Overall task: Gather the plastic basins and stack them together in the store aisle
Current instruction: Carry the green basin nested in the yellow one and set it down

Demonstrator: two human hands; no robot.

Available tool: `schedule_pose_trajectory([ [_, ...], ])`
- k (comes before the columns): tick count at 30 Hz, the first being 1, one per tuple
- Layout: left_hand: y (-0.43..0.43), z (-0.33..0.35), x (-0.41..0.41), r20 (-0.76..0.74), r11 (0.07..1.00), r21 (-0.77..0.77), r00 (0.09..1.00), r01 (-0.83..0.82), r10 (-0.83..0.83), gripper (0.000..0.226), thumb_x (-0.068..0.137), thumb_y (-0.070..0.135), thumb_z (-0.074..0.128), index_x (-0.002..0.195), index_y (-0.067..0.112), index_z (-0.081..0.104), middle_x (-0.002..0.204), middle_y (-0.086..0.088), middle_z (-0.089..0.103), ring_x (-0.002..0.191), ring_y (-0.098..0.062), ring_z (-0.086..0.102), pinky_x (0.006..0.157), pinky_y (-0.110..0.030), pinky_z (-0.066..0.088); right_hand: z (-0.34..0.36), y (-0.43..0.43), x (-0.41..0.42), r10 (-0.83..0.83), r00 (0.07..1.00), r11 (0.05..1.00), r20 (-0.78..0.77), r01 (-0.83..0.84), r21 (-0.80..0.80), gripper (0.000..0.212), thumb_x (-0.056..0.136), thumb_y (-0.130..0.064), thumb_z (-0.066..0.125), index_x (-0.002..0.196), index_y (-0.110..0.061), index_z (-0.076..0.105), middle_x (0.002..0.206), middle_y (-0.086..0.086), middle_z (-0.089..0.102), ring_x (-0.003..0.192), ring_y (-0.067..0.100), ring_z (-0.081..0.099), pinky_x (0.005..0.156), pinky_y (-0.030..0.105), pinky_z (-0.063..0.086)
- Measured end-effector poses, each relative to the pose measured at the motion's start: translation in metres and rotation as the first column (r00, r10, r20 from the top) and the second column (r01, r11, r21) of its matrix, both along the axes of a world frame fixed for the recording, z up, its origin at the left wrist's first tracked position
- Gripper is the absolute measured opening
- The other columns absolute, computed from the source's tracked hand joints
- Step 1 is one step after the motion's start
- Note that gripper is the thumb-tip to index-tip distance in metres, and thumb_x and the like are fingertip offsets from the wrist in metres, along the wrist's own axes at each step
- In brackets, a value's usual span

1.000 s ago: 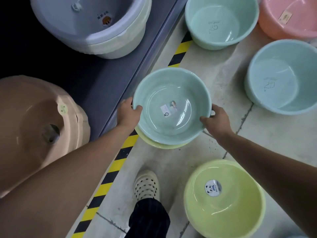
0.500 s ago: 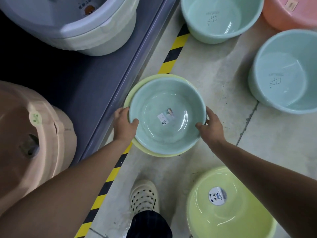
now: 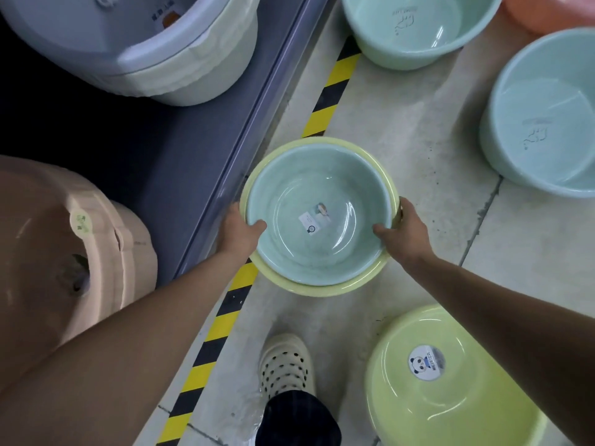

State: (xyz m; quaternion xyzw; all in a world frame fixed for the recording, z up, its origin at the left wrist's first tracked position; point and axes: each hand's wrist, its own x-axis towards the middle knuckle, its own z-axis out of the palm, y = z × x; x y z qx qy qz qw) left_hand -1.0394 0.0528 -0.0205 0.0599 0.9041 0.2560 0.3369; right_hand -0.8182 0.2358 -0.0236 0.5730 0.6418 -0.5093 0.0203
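A pale green basin (image 3: 302,201) with a small label inside sits nested in a yellow basin (image 3: 363,278) on the floor, in the middle of the view. My left hand (image 3: 240,231) grips the green basin's left rim, thumb inside. On the right rim, my right hand (image 3: 407,231) holds it the same way. Another yellow basin (image 3: 450,391) with a panda sticker lies at the lower right. Two more green basins rest on the floor, one at the top (image 3: 415,30) and one at the right edge (image 3: 544,123). A pink basin (image 3: 547,11) shows at the top right corner.
A dark shelf base (image 3: 180,162) runs along the left, edged by yellow-black floor tape (image 3: 325,114). On it stand a white-and-lavender tub (image 3: 135,46) and a beige tub (image 3: 54,252). My shoe (image 3: 285,365) is on the floor tiles below the stack.
The green basin has come down into the yellow basin, whose rim now shows all around it. Both hands stay on its rim.
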Motion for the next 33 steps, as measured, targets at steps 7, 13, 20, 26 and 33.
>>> schedule_pose_trajectory([
  [7,0.036,0.055,0.044,-0.026,0.995,0.072,0.998,0.066,-0.064,0.043,0.077,0.017,0.074,0.112,0.019,0.048,0.106,-0.002,0.063,0.091,-0.023,0.064,0.066,-0.03,0.05,0.067,0.006,0.07,-0.165,0.986,0.986,-0.023,0.166,0.031,0.053,0.082,-0.011,0.069,0.13,-0.019,0.049,0.095,-0.009,0.057,0.089,0.02,0.057,0.076,0.031,0.048],
  [13,0.081,0.12,0.113,-0.009,0.981,0.098,0.985,0.17,-0.17,0.043,0.08,0.016,0.072,0.117,0.017,0.05,0.108,0.0,0.061,0.093,-0.022,0.059,0.083,-0.035,0.049,0.137,0.017,0.155,-0.336,0.942,0.942,-0.003,0.336,0.008,0.062,0.082,-0.012,0.07,0.137,-0.018,0.041,0.106,-0.004,0.055,0.094,0.022,0.059,0.077,0.032,0.048],
  [20,0.115,0.174,0.203,0.059,0.91,0.056,0.909,0.411,-0.414,0.044,0.08,0.019,0.072,0.116,0.016,0.047,0.114,-0.008,0.06,0.096,-0.027,0.062,0.084,-0.043,0.054,0.201,0.001,0.267,-0.42,0.899,0.899,0.124,0.431,-0.078,0.067,0.081,-0.011,0.071,0.136,-0.011,0.031,0.111,0.005,0.054,0.093,0.023,0.056,0.059,0.023,0.041],
  [26,0.111,0.194,0.268,0.091,0.82,0.039,0.815,0.571,-0.572,0.045,0.08,0.022,0.071,0.119,0.015,0.049,0.118,-0.005,0.056,0.095,-0.025,0.061,0.086,-0.045,0.054,0.225,-0.044,0.339,-0.525,0.828,0.826,0.196,0.551,-0.114,0.067,0.084,-0.012,0.07,0.138,-0.012,0.031,0.113,0.007,0.058,0.092,0.023,0.055,0.07,0.03,0.045],
  [33,0.071,0.167,0.306,0.124,0.771,0.041,0.762,0.636,-0.635,0.048,0.083,0.022,0.072,0.124,0.015,0.048,0.117,-0.003,0.057,0.094,-0.021,0.06,0.08,-0.038,0.053,0.202,-0.116,0.372,-0.636,0.727,0.743,0.259,0.667,-0.048,0.068,0.084,-0.012,0.069,0.143,-0.015,0.035,0.112,0.004,0.059,0.093,0.025,0.056,0.081,0.033,0.045],
])
